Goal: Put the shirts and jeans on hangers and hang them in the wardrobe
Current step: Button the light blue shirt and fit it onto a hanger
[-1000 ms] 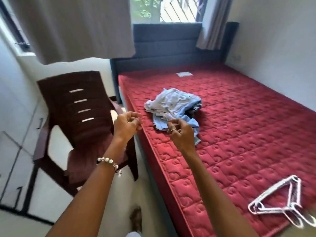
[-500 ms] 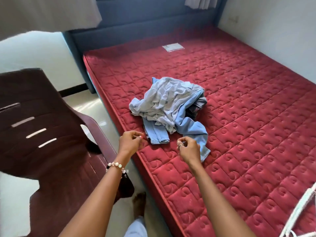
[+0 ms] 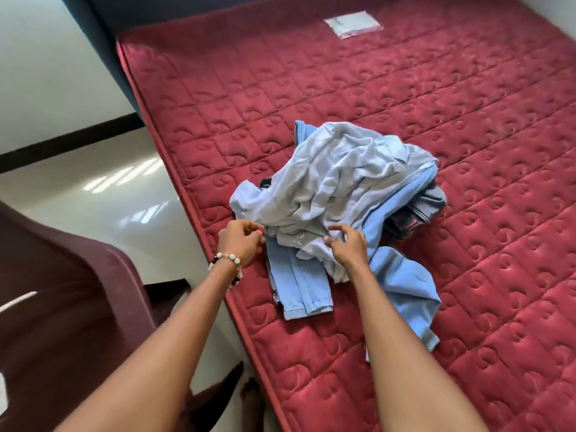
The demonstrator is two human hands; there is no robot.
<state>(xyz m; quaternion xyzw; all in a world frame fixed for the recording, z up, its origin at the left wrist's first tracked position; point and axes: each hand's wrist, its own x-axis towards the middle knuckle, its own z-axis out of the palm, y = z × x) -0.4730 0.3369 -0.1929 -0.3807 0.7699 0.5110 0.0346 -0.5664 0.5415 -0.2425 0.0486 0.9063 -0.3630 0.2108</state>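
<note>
A crumpled pile of clothes lies on the red quilted mattress near its left edge. A pale grey shirt is on top, light blue jeans stick out below it, and a dark garment shows at the right. My left hand, with a bead bracelet on the wrist, is curled at the shirt's left edge; whether it pinches cloth is unclear. My right hand rests on the shirt's lower folds with its fingers apart. No hanger or wardrobe is in view.
A maroon plastic chair stands close on the left, beside the bed's edge. Glossy white floor runs between chair and bed. A dark headboard is at the top, and a white label lies on the far mattress.
The view has dropped and closed in on the pile. Both hands moved forward from the mattress edge onto the clothes. The white hangers at the lower right have left the view.
</note>
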